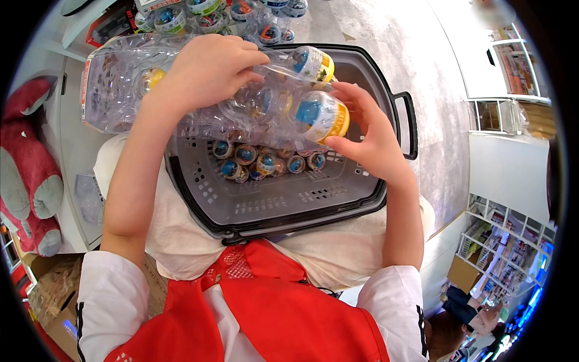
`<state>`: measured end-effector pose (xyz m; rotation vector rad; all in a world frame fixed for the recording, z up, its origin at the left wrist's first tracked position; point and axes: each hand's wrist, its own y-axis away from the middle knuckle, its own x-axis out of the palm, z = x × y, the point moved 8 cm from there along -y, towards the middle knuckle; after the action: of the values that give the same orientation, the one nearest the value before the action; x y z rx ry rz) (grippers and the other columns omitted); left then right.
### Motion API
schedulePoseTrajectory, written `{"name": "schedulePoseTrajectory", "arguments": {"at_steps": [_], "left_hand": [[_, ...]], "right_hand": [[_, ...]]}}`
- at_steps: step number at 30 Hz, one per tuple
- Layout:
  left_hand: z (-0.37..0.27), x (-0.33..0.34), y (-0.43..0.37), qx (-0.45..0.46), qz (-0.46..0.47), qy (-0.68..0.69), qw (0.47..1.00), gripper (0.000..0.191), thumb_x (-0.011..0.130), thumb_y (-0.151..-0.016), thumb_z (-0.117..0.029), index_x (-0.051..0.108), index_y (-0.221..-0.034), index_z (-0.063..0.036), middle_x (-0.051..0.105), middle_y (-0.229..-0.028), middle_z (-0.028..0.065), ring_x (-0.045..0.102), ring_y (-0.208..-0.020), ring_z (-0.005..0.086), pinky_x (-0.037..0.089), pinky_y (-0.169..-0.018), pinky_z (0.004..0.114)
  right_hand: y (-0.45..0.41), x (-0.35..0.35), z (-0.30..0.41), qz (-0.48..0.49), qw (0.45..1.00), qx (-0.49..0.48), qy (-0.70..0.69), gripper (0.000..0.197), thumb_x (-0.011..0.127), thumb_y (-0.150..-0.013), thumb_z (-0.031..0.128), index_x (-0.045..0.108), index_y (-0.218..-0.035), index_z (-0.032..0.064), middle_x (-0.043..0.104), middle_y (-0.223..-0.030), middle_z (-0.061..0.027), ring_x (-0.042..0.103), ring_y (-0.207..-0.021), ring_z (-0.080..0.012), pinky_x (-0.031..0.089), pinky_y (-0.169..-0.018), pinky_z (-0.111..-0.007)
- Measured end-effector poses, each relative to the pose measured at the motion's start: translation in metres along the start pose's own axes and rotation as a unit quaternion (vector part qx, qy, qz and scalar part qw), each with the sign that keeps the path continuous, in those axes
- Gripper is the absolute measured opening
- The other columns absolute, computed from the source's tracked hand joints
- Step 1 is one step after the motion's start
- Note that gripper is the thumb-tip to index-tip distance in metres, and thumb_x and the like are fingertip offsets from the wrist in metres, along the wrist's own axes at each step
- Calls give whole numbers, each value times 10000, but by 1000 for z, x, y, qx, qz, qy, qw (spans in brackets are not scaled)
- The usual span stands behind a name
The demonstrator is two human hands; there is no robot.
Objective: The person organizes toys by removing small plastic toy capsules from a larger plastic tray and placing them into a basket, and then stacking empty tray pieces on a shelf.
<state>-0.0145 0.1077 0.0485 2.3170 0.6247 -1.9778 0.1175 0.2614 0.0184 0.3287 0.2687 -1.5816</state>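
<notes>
A long clear plastic package (199, 122) lies tilted over a grey perforated plastic basket (271, 208). My left hand (217, 68) rests over the package's upper side, its fingertips bent on the plastic film. My right hand (366, 131) holds a clear capsule with a yellow cap (323, 116) between thumb and fingers at the package's right end. A second yellow-capped capsule (314, 65) sits just above it. Farther left inside the package, another yellow piece (156, 78) shows. Several small round capsules (267, 163) with blue contents lie in the basket below.
Several more capsules (212, 18) stand on the floor beyond the basket. The basket's black handle (409, 126) sticks out at right. A red and grey plush toy (31, 181) lies at left above an open cardboard box (59, 312). White wire shelves (502, 240) line the right; a person (479, 314) is at lower right.
</notes>
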Motion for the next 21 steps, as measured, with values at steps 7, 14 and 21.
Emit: {"name": "schedulePoseTrajectory", "arguments": {"at_steps": [7,14,21], "left_hand": [[1,-4,3,1,-19,9,1000,194,679,-822,-208,668,-967,-80,634,-839,58,618,-815,271,484,-706,386],[3,-7,3,2,-33,7,999,194,684,-815,-210,671,-963,-86,650,-863,51,627,-812,269,487,-699,383],[4,-13,5,-3,-57,12,998,195,698,-809,-204,676,-966,-91,644,-821,47,632,-772,245,485,-666,358]], "right_hand": [[-1,9,30,0,984,-97,146,558,727,-789,96,517,-1302,37,541,-1241,-137,536,-1132,-304,442,-957,-374],[-1,13,31,-23,950,-152,273,610,737,-748,83,511,-1313,52,521,-1234,-131,505,-1123,-336,431,-966,-408],[1,24,37,-96,921,-213,311,750,817,-629,120,500,-1302,31,533,-1237,-117,511,-1109,-340,435,-960,-410]]}}
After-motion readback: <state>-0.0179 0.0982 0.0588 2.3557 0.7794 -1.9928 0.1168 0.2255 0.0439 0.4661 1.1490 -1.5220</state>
